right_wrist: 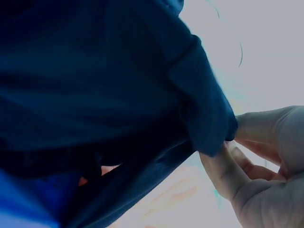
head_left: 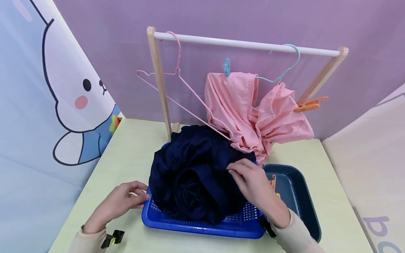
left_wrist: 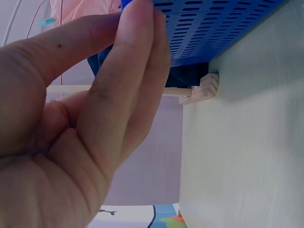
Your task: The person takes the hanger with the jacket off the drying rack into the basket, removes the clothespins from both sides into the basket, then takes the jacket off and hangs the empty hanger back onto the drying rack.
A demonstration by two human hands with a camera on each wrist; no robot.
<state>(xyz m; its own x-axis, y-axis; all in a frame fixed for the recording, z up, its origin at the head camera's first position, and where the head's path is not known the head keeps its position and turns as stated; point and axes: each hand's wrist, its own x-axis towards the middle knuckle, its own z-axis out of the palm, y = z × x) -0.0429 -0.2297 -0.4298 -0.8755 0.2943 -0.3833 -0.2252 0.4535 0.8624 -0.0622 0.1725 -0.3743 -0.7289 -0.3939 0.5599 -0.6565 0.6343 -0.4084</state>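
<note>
A heap of dark navy cloth [head_left: 202,165], its kind of garment unclear, fills a blue plastic basket [head_left: 202,229] with slotted sides. My left hand [head_left: 121,200] pinches the basket's left rim between thumb and fingers; the left wrist view shows these fingers [left_wrist: 128,61] at the blue edge. On the heap's right side my right hand [head_left: 253,181] pinches a fold of the navy cloth, which the right wrist view shows drawn to a point between thumb and fingers [right_wrist: 223,171].
Behind the basket stands a wooden rack with a white bar [head_left: 227,43]. An unloaded pink hanger [head_left: 178,70] and a blue hanger [head_left: 284,72] bearing a pink garment [head_left: 234,102] hang there, with a blue clip [head_left: 226,67] and an orange clip [head_left: 310,104]. A dark green tray [head_left: 297,189] holds clips.
</note>
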